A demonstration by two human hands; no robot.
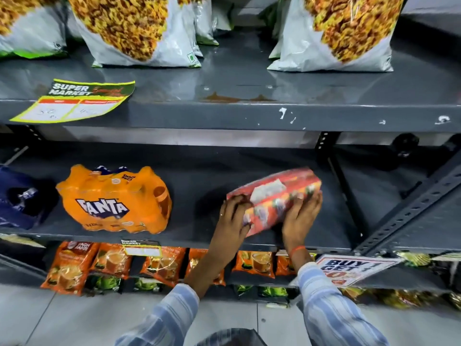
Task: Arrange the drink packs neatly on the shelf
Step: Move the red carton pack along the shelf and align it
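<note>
A red shrink-wrapped drink pack (275, 196) sits tilted on the grey middle shelf (199, 186), right of centre. My left hand (230, 219) grips its near left end and my right hand (300, 218) holds its near right side. An orange Fanta pack (114, 199) lies flat on the same shelf to the left, about a hand's width of bare shelf away. A dark blue pack (18, 198) rests at the far left edge, partly cut off by the frame.
Large snack bags (134, 31) stand on the upper shelf, with a price tag (72, 101) on its lip. Orange tea pouches (112, 260) fill the shelf below. A "Buy 1 Get 1" sign (354, 269) hangs near my right wrist. A diagonal metal brace (409, 206) bounds the right side.
</note>
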